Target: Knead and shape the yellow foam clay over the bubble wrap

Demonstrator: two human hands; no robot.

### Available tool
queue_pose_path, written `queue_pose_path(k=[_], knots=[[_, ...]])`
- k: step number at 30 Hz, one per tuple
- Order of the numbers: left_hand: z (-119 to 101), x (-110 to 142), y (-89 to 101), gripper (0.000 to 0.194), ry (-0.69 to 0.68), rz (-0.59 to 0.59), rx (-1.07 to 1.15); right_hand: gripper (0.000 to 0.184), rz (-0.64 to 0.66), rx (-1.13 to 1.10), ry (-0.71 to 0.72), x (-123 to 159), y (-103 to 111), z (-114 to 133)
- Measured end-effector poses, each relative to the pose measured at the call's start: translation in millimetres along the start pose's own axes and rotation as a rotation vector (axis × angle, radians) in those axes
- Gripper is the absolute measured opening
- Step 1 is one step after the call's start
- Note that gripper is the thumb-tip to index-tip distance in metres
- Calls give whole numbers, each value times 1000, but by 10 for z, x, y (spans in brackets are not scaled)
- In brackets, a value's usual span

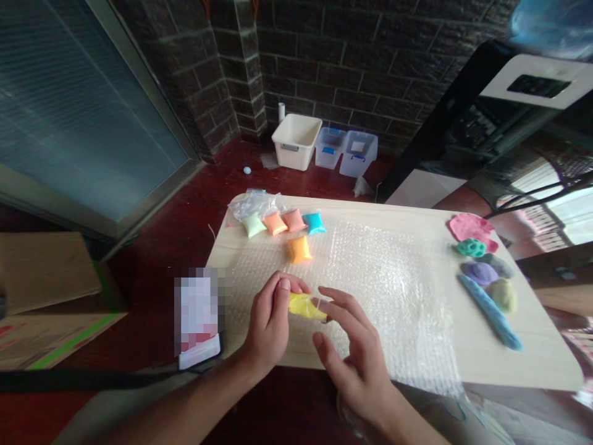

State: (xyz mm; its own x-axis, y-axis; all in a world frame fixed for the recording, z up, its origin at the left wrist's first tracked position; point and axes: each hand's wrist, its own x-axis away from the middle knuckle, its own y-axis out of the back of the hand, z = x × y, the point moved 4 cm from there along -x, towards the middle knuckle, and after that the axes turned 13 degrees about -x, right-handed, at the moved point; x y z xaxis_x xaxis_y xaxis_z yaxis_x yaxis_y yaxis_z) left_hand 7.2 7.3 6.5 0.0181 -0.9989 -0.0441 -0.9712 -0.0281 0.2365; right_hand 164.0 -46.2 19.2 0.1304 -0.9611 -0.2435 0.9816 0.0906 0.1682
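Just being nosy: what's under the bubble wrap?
Mostly the pale table, dimly visible through the wrap. Spots behind the left hand and right hand are covered, so unseen.

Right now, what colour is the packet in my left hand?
The packet is yellow; the head view shows it.

Head view, legibility check: I can read no text, brand, number or sign. Red marks [13,330] on the cardboard box [50,272] are too blurred for me to decipher. The phone [200,353] is mostly pixelated; its pale lower strip resolves into nothing readable. Dispenser panel [540,86]: illegible.
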Motion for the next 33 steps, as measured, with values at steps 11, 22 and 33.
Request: queue_pose_path(k=[11,22,33], knots=[[26,-76,56,32,68,-57,12,66,303,332,172,-17,-79,-28],[24,-47,83,26,-31,-113,-16,85,333,225,49,31,-178,-103],[105,-82,-20,31,48,-7,94,74,356,140,24,-74,-50,-156]])
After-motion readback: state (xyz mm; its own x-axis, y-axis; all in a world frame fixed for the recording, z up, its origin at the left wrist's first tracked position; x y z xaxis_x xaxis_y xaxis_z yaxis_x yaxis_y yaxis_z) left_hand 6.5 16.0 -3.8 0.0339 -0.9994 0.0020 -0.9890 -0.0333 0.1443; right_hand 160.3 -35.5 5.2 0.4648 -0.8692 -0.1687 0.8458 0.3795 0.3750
